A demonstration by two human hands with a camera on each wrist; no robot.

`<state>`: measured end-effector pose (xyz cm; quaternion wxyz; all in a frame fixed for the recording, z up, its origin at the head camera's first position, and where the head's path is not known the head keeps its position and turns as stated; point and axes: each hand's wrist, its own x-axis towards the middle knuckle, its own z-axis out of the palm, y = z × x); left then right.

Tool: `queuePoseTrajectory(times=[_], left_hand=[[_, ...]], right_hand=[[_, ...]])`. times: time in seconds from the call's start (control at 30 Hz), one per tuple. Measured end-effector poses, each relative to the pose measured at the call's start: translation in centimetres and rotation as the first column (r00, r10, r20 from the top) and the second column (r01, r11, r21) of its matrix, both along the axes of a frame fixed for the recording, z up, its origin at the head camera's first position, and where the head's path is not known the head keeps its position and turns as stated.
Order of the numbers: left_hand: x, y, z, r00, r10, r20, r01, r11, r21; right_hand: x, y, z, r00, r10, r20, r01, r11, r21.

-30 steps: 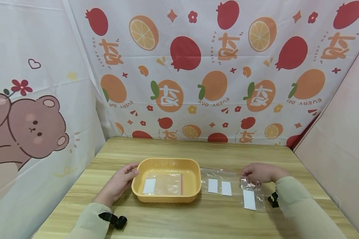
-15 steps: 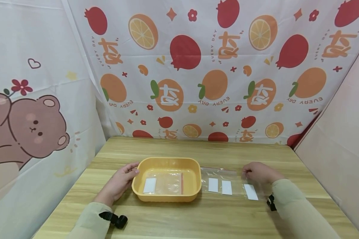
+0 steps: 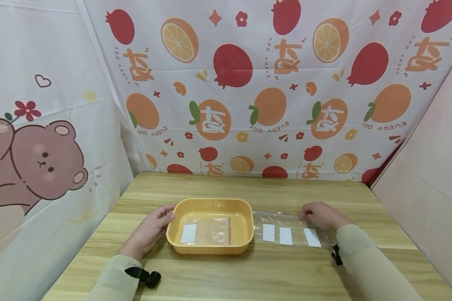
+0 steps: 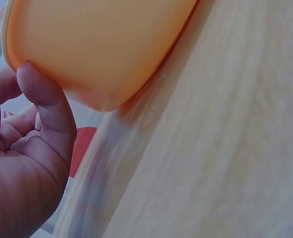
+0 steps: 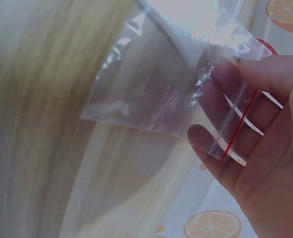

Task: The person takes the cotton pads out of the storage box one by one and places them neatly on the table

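Observation:
My left hand [image 3: 148, 230] grips the left end of a yellow plastic basin [image 3: 211, 250]. In the left wrist view its thumb lies against the basin wall [image 4: 102, 44], with the fingers behind. Inside the basin is a clear zip bag [image 3: 212, 232] with a red strip and a white label. To the right, my right hand [image 3: 324, 216] pinches another clear zip bag [image 5: 141, 84] near its red-striped top. A white label [image 3: 312, 237] shows on this bag, which hangs down and left from the fingers in the right wrist view.
Between basin and right hand, clear zip bags with two white labels [image 3: 285, 236] lie on the wooden table [image 3: 196, 280], their left side behind the basin. A fruit-print cloth [image 3: 233, 100] hangs behind the table, and a bear-print cloth [image 3: 49, 167] at left.
My right hand has shifted a little left with its bag, whose label now sits higher and nearer the other bags. The left hand and basin stay in place.

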<state>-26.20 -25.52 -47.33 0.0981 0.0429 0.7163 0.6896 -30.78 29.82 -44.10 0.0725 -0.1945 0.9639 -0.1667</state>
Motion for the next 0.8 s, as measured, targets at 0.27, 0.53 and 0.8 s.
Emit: queuePoseTrajectory(times=[0.27,0.53,0.8], left_hand=[[-0.07,0.02,-0.14,1.000,0.006,0.003,-0.006,1.000,-0.002],[-0.15,-0.04,-0.13,1.000,0.006,0.008,-0.006,1.000,-0.004],[-0.07,-0.04,-0.12,1.000,0.006,0.009,-0.006,1.000,-0.007]], right_hand=[[-0.41,-0.09,-0.62,0.999,-0.028,-0.036,0.028,1.000,0.007],[-0.39,-0.07,-0.72,0.998,-0.053,-0.016,0.052,0.998,-0.019],[-0.25,-0.10,-0.58,0.999,-0.033,-0.020,0.032,0.999,-0.017]])
